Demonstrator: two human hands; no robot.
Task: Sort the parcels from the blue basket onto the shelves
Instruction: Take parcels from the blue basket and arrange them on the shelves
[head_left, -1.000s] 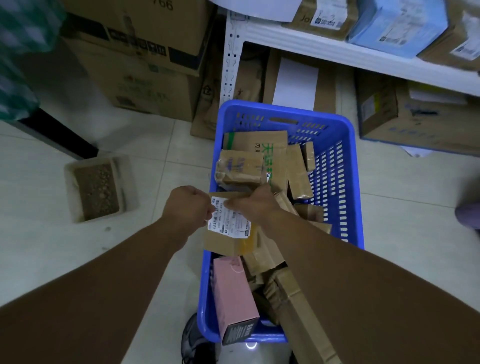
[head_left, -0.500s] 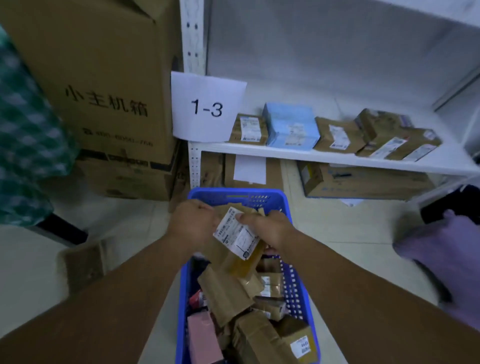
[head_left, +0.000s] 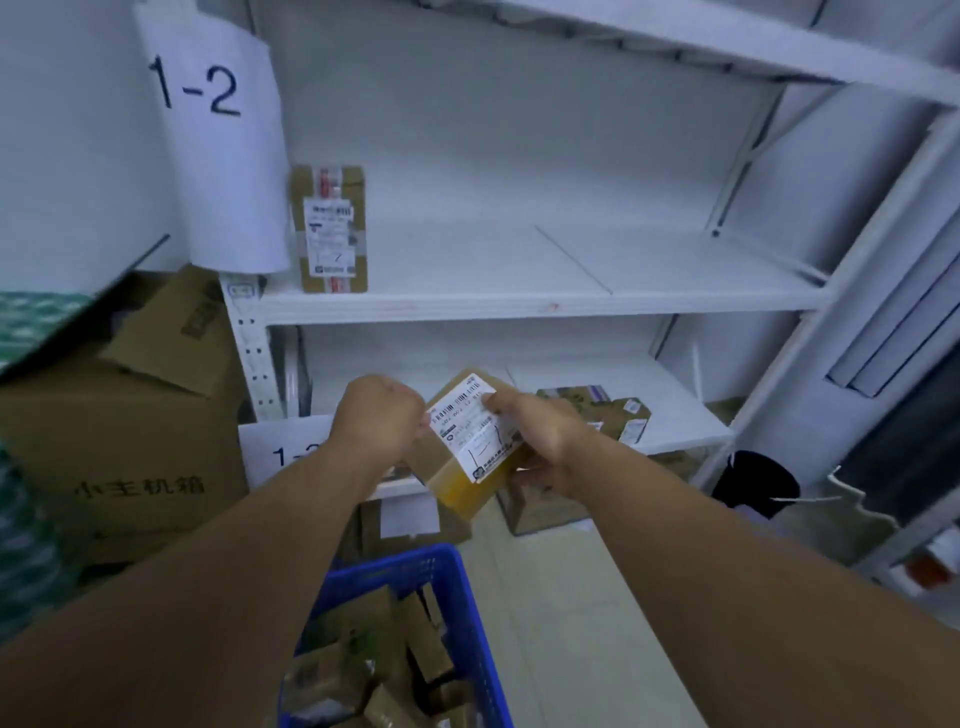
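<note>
I hold a small brown parcel (head_left: 470, 457) with a white shipping label in front of the white shelves, above the blue basket (head_left: 457, 587). My left hand (head_left: 376, 418) grips its left side in a fist. My right hand (head_left: 540, 441) grips its right side, thumb on the label. The basket sits on the floor below and holds several brown parcels. The shelf marked 1-2 (head_left: 545, 299) carries one upright labelled parcel (head_left: 330, 228) at its left end. The lower shelf (head_left: 675, 439), behind my hands, has a few parcels (head_left: 615, 415).
A large brown carton (head_left: 124, 447) with an open flap stands left of the shelf post. Paper signs (head_left: 208, 135) hang on the post. Cartons sit on the floor under the lowest shelf. A dark bag (head_left: 753, 483) and a grey rack are at the right.
My view has swung up from the basket to the shelves. Both hands have lifted the labelled parcel out of the basket to the height of the lower shelf.
</note>
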